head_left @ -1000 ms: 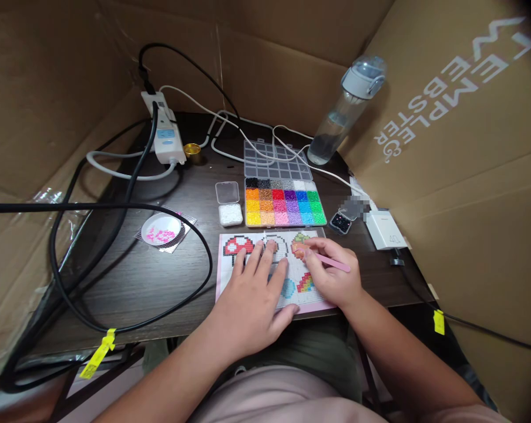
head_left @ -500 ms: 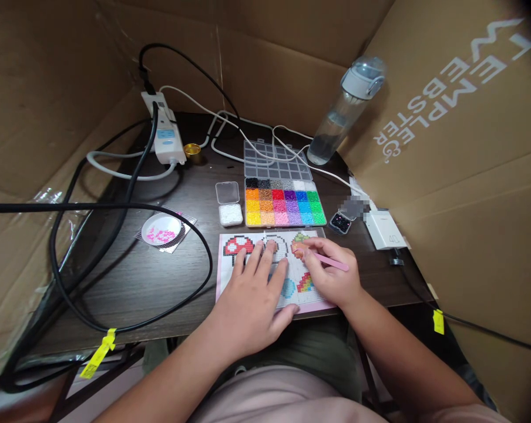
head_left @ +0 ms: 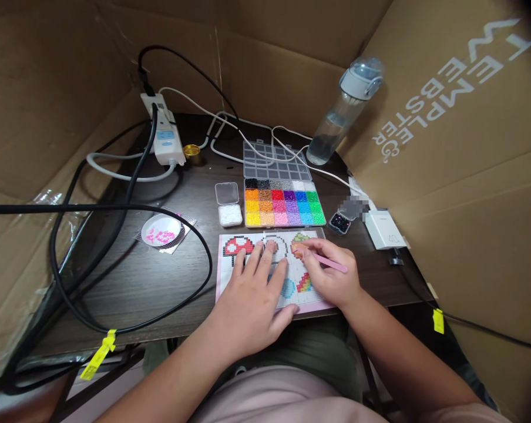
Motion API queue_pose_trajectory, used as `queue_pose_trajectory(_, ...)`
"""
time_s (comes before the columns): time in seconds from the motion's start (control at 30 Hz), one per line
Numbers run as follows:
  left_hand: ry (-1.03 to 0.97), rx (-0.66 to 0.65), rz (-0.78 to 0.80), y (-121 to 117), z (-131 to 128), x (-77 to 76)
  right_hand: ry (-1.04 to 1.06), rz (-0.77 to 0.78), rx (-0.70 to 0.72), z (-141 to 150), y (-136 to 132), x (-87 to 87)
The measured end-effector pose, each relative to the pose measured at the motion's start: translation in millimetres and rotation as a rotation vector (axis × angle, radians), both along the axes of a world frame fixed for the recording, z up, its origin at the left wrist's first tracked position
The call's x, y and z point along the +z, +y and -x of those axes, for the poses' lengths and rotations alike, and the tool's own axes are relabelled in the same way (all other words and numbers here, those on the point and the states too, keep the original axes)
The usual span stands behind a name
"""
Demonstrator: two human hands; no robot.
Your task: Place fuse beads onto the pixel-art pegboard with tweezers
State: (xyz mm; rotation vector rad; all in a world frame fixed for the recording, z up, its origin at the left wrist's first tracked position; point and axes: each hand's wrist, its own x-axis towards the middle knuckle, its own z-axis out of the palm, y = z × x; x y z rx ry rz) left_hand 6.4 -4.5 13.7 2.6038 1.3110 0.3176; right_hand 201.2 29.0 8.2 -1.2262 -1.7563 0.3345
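Note:
My left hand lies flat with fingers spread on a pegboard that sits over a printed pattern sheet showing a red mushroom and a rainbow. My right hand pinches a pink tweezer tool, its tip down on the board near a red and green bead figure. A bead box with many coloured compartments stands just behind the board, its clear lid folded back.
A small open case of white beads sits left of the bead box. A white dish with pink beads lies further left. A power strip, thick black cables, a water bottle, a white charger and cardboard walls surround the dark table.

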Motion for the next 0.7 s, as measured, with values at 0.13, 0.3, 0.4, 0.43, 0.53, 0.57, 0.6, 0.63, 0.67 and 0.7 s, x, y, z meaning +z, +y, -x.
queue_pose_trajectory(0.13, -0.007, -0.001, -0.005, 0.2, 0.3, -0.1, -0.001, -0.026, 0.026, -0.2, 0.5, -0.9)
queue_pose_trajectory(0.3, -0.003, -0.001, -0.007, -0.2, 0.2, -0.3, -0.008, -0.058, 0.056, -0.5, 1.2, -2.1)
queue_pose_trajectory(0.4, -0.002, 0.001, 0.002, 0.2, -0.3, -0.4, -0.006, -0.065, 0.062, -0.2, 1.3, -3.2)
queue_pose_trajectory(0.43, -0.003, 0.001, 0.006, 0.7, -0.5, -0.4, -0.003, -0.065, 0.06, 0.0, 1.0, -3.7)
queue_pose_trajectory(0.53, -0.007, 0.001, 0.02, 2.2, -1.0, -0.4, 0.006, -0.064, 0.047, 0.4, -0.6, -3.9)
queue_pose_trajectory(0.57, -0.01, 0.003, 0.023, 2.4, -1.0, -0.2, 0.008, -0.066, 0.038, 0.3, -1.2, -2.9)
queue_pose_trajectory(0.6, -0.012, 0.004, 0.027, 2.5, -0.7, 0.2, 0.014, -0.071, 0.024, 0.0, -1.5, -1.2)
queue_pose_trajectory(0.63, -0.011, 0.005, 0.031, 2.3, -0.3, 0.7, 0.025, -0.077, 0.0, -0.5, -1.2, 1.4)
queue_pose_trajectory(0.67, -0.011, 0.006, 0.035, 1.9, 0.3, 1.3, 0.039, -0.08, -0.028, -1.2, 0.0, 4.8)
queue_pose_trajectory(0.7, -0.003, 0.002, 0.047, 1.3, 1.0, 1.9, 0.059, -0.079, -0.058, -1.9, 2.4, 9.0)
